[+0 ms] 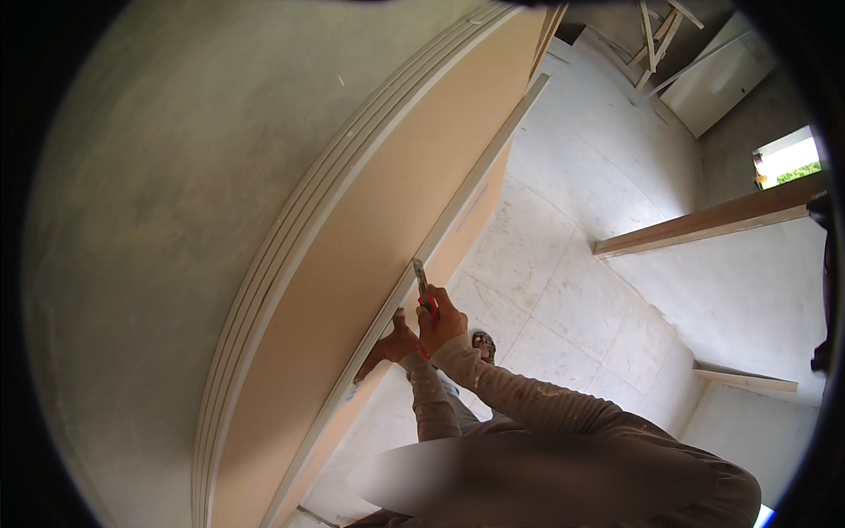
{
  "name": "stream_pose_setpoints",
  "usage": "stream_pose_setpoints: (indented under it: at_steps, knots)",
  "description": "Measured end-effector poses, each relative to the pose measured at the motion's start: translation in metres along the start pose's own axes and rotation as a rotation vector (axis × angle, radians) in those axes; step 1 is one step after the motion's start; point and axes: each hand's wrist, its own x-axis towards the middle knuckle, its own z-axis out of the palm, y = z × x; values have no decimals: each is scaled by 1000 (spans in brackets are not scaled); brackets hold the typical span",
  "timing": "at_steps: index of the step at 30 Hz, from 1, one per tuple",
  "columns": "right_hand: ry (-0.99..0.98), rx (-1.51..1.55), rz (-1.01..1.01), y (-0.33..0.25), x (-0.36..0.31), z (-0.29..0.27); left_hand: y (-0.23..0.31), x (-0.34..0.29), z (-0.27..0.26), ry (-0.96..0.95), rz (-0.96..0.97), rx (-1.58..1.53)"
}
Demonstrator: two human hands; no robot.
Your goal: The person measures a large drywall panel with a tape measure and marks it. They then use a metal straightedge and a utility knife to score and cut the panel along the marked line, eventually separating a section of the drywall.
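Observation:
A tan board (pixel 475 207) stands on edge in front of me, its pale narrow edge running from lower left to upper right. My right hand (pixel 443 320) is closed round the red handle of a utility knife (pixel 422 277). The knife's metal end points up and rests at or just over the board's edge; I cannot tell if it touches. Lower along the same edge, my left hand (pixel 398 341) grips the board, thumb raised and fingers reaching down its side. Part of that hand is hidden behind my right wrist.
More tan boards (pixel 370 176) lean in a stack against a grey-green plastered wall (pixel 176 158). Pale square tiles (pixel 563 290) cover the floor, where my shoe (pixel 482 345) shows. A wooden beam (pixel 704 220) juts from the right. A wooden frame (pixel 656 40) stands at the far right.

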Motion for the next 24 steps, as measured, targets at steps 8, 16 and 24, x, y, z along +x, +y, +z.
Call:
stream_pose_setpoints:
  at_steps: [8,16,24]
  knots:
    - [-140,55,39,-27,-25,-19,-8,-18,3,40,169,231]
    - [-385,183,271,-65,-40,-49,12,-32,-15,91,207,218]
    - [-351,219,72,-38,-58,-138,43,-34,-16,245,229,405]
